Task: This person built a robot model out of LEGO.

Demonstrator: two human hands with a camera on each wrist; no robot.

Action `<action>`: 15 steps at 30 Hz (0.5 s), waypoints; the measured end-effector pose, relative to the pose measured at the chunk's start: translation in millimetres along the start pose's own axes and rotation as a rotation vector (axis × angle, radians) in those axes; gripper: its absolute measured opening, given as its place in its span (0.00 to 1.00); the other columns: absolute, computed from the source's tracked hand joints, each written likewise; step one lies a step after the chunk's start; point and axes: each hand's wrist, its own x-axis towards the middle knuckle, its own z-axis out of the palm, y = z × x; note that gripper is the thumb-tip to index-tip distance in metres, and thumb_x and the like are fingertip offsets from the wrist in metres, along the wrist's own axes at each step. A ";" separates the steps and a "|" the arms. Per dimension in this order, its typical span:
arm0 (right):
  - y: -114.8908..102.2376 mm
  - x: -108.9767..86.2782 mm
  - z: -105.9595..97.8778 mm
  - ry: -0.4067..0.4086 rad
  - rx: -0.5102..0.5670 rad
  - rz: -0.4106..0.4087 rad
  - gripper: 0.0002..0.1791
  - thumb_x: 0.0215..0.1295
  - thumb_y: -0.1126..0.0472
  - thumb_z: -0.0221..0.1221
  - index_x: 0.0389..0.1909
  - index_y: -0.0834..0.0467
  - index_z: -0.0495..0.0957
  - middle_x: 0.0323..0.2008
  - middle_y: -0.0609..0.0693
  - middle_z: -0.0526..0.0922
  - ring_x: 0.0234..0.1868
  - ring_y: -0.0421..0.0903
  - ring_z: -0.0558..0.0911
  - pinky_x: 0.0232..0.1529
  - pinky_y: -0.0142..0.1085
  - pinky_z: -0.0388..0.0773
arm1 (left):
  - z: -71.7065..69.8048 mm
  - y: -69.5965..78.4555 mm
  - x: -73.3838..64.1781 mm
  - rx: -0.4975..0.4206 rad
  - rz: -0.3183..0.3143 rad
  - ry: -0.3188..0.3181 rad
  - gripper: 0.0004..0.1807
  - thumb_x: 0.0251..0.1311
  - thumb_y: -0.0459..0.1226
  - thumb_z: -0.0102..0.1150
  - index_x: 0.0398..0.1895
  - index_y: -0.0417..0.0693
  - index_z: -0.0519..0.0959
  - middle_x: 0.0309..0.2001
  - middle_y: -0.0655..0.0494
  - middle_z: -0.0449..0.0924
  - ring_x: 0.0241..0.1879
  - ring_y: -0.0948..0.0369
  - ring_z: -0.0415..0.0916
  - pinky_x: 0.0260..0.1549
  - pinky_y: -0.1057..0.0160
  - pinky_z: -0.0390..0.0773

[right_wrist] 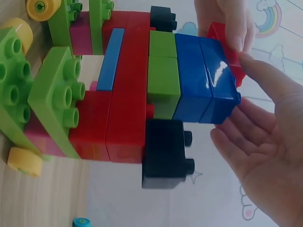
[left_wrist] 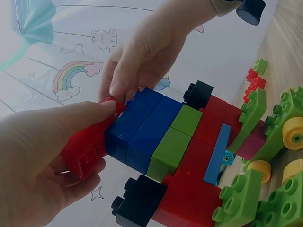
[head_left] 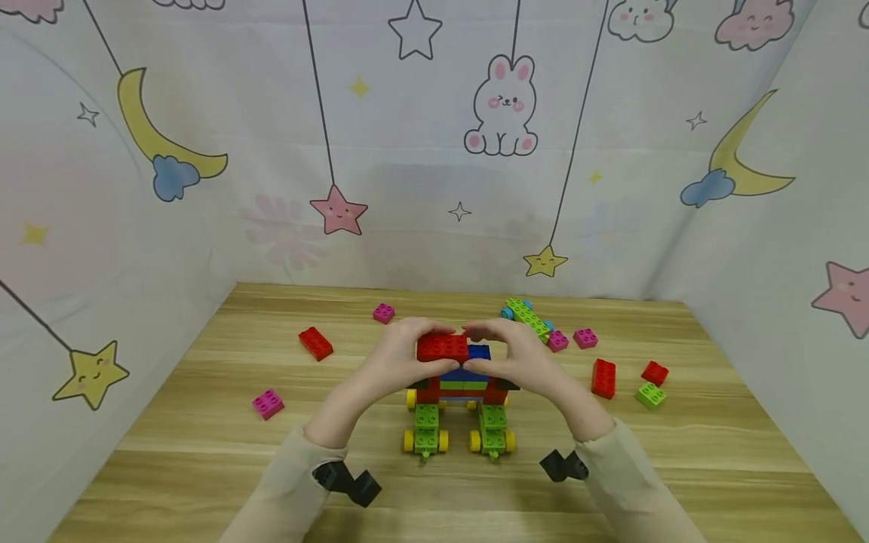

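Observation:
A tall toy-brick build [right_wrist: 128, 85] stands in the middle of the table on green wheeled bases [head_left: 426, 430]. Its upper part stacks red, green and blue bricks, with a black brick [right_wrist: 164, 153] jutting out at each side. My left hand [head_left: 400, 354] pinches a red brick [left_wrist: 87, 142] between thumb and fingers at the top blue brick [right_wrist: 220, 78]. On the other side, my right hand [head_left: 519, 358] has its thumb by the red brick's end, its fingers loosely extended behind the blue bricks. Whether the red brick is fully seated cannot be seen.
Left of the build lie a red brick [head_left: 315, 344] and a pink brick [head_left: 268, 404]; another pink brick [head_left: 383, 313] is farther back. A green wheeled base [head_left: 528, 320] sits behind. To the right are pink bricks [head_left: 585, 338], red bricks [head_left: 603, 378] and a green brick [head_left: 650, 395].

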 end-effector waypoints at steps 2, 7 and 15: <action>0.3 -3.1 -3.2 0.039 -0.006 -0.025 0.25 0.59 0.62 0.68 0.58 0.64 0.77 0.52 0.58 0.83 0.54 0.54 0.81 0.58 0.52 0.77 | 0.8 -0.4 0.4 0.004 -0.001 -0.005 0.24 0.56 0.41 0.70 0.55 0.42 0.80 0.51 0.47 0.83 0.43 0.55 0.79 0.40 0.64 0.82; 5.1 -13.5 -16.5 0.168 -0.060 -0.087 0.21 0.58 0.67 0.67 0.53 0.63 0.79 0.49 0.57 0.85 0.51 0.54 0.83 0.52 0.51 0.79 | 1.8 -0.6 0.2 -0.011 -0.022 -0.008 0.23 0.56 0.41 0.70 0.54 0.42 0.80 0.49 0.47 0.84 0.42 0.55 0.80 0.39 0.64 0.82; 37.4 -34.5 -39.3 0.274 -0.148 -0.096 0.19 0.56 0.71 0.68 0.50 0.64 0.80 0.46 0.57 0.86 0.47 0.53 0.84 0.50 0.25 0.77 | 2.9 0.7 1.4 -0.047 -0.116 -0.022 0.22 0.55 0.41 0.71 0.53 0.45 0.81 0.49 0.48 0.83 0.41 0.56 0.80 0.39 0.64 0.82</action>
